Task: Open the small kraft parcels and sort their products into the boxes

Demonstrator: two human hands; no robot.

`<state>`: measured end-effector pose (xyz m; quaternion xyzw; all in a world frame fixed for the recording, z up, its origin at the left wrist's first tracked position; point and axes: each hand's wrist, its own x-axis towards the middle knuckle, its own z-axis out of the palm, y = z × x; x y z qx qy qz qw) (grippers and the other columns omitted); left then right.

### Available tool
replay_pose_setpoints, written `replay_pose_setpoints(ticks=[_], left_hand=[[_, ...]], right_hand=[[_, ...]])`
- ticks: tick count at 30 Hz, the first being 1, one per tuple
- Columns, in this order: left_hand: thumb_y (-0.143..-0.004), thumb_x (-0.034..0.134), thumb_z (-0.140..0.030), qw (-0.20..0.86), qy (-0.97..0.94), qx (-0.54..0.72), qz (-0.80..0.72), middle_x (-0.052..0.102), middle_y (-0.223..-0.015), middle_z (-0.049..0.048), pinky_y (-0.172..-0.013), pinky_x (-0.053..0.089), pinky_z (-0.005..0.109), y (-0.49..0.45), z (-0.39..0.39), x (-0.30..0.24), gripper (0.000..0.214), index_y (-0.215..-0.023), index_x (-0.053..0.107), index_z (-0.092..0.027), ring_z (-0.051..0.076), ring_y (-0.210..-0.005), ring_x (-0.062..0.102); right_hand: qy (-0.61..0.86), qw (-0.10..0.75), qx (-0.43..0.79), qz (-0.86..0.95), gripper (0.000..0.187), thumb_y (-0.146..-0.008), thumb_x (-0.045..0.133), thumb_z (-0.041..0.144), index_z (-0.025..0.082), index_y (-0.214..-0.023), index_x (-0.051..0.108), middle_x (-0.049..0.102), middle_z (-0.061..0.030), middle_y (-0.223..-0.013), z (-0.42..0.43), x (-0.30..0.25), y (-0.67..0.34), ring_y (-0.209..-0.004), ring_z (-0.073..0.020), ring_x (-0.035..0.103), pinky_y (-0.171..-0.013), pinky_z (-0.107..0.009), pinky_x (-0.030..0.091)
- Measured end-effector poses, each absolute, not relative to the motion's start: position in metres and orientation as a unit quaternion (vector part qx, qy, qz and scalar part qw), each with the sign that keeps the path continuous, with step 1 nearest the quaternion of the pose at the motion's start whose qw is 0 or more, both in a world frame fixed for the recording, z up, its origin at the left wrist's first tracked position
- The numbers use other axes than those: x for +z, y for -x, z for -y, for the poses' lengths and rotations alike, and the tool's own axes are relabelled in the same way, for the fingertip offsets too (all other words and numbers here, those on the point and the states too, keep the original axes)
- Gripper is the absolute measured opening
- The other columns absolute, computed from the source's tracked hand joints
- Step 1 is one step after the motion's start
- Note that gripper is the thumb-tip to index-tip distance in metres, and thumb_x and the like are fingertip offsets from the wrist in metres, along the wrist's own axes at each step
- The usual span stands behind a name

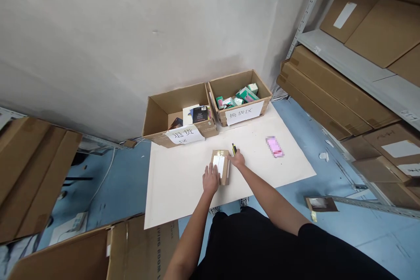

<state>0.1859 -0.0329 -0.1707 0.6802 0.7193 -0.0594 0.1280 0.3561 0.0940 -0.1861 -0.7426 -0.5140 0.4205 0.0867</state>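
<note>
A small brown cardboard box [225, 180] with a white label and clear tape lies on the white tabletop [177, 179] in front of me. My left hand [210, 178] rests on the box's left side, its fingers stretched out over the top. At the box's upper right, my right hand [237, 159] is closed around a yellow-and-black box cutter [234, 148], which points away from me. The right fingertips are close to the box's edge; I cannot tell whether the blade is out.
Behind stand two open cartons with handwritten signs: the left carton [157, 138] contains books, the right carton [262, 107] green-and-white boxes. A blurred pink item [274, 146] lies on the right. Shelving [344, 48] with cartons flanks the right; a large open carton [138, 245] stands front left.
</note>
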Motion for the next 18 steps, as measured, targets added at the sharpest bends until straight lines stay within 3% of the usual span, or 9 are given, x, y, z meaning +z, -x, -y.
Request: replay_pose_setpoints(ticks=[2, 4, 8, 10, 14, 18], left_hand=[[-0.107, 0.035, -0.038, 0.153, -0.688, -0.072, -0.706, 0.042, -0.166, 0.0209, -0.109, 0.050, 0.045, -0.185, 0.034, -0.172, 0.059, -0.161, 0.040, -0.015, 0.035, -0.149, 0.044], [-0.108, 0.034, -0.041, 0.188, -0.685, -0.090, -0.698, 0.035, -0.169, 0.0234, -0.106, 0.051, 0.044, -0.196, 0.037, -0.175, 0.061, -0.162, 0.038, -0.013, 0.035, -0.143, 0.052], [-0.104, 0.045, -0.035, 0.206, -0.696, -0.100, -0.681, 0.045, -0.163, 0.0204, -0.100, 0.055, 0.041, -0.214, 0.031, -0.171, 0.059, -0.160, 0.041, -0.018, 0.031, -0.130, 0.062], [-0.095, 0.060, -0.031, 0.197, -0.719, -0.095, -0.660, 0.044, -0.164, 0.0185, -0.106, 0.052, 0.042, -0.207, 0.014, -0.164, 0.070, -0.162, 0.040, -0.021, 0.033, -0.141, 0.053], [-0.076, 0.083, -0.029, 0.238, -0.792, -0.129, -0.547, 0.020, -0.178, 0.0092, -0.122, 0.039, 0.048, -0.168, -0.032, -0.150, 0.101, -0.165, 0.035, -0.032, 0.036, -0.162, 0.021], [-0.074, 0.087, -0.038, 0.251, -0.802, -0.168, -0.516, 0.019, -0.179, 0.0039, -0.124, 0.034, 0.051, -0.151, -0.052, -0.149, 0.107, -0.165, 0.031, -0.042, 0.033, -0.164, 0.017]], right_hand=[[0.738, 0.084, 0.408, 0.531, 0.062, -0.081, 0.084, 0.059, 0.024, -0.120, 0.049, 0.074, -0.0147, -0.115, -0.108, -0.179, -0.351, -0.106, -0.0313, 0.073, -0.075, -0.032, 0.052], [0.740, 0.086, 0.398, 0.535, 0.059, -0.083, 0.083, 0.057, 0.024, -0.120, 0.050, 0.074, -0.0143, -0.113, -0.117, -0.173, -0.347, -0.103, -0.0299, 0.074, -0.075, -0.032, 0.052], [0.739, 0.101, 0.402, 0.531, 0.050, -0.088, 0.078, 0.053, 0.024, -0.118, 0.051, 0.075, -0.0126, -0.108, -0.113, -0.166, -0.355, -0.099, -0.0282, 0.073, -0.072, -0.030, 0.050], [0.732, 0.114, 0.400, 0.539, 0.049, -0.089, 0.075, 0.055, 0.023, -0.117, 0.051, 0.074, -0.0122, -0.107, -0.100, -0.167, -0.367, -0.100, -0.0287, 0.073, -0.072, -0.030, 0.050], [0.710, 0.096, 0.425, 0.553, 0.055, -0.085, 0.078, 0.059, 0.023, -0.117, 0.052, 0.074, -0.0124, -0.109, -0.053, -0.180, -0.394, -0.106, -0.0312, 0.073, -0.075, -0.031, 0.050], [0.682, 0.046, 0.480, 0.551, 0.064, -0.072, 0.090, 0.055, 0.025, -0.115, 0.052, 0.074, -0.0087, -0.109, -0.017, -0.194, -0.406, -0.108, -0.0321, 0.073, -0.076, -0.031, 0.051]])
